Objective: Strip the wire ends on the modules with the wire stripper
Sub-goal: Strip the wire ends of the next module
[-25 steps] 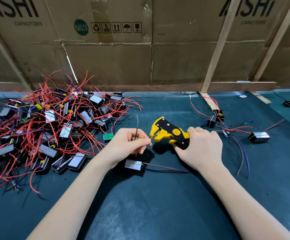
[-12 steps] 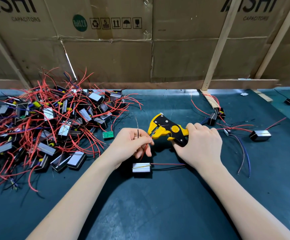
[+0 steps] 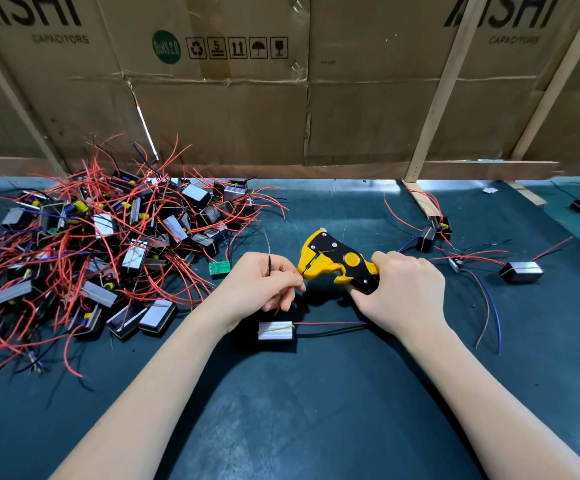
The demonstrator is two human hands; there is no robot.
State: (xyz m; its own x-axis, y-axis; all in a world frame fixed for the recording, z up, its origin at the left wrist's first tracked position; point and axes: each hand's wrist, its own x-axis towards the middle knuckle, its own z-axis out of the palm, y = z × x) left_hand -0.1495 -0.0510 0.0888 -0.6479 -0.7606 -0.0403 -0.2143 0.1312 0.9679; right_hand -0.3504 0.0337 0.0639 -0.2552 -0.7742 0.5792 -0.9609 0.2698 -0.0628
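Dozens of modules lie heaped in a pile [image 3: 84, 258] on the left of the counter [image 3: 299, 410], their red wires tangled so that lifting one would likely drag its neighbours; we would take a module by its boxy case, which looks rigid and light. A few modules [image 3: 520, 271] sit well apart on the right. The module [image 3: 276, 331] in hand rests on the counter just below our hands, its red and black leads running off to the right. Our right hand [image 3: 406, 292] grips the stripper [image 3: 337, 263] by its handles, a stiff tool that needs a firm squeeze. Our left hand [image 3: 264, 289] pinches a thin wire [image 3: 269, 266] close to its end, and a red wire end reaches the stripper's mouth. The wires look limp and springy, so we judge the hold belongs right behind the tip; the fine strands could be nicked or torn.
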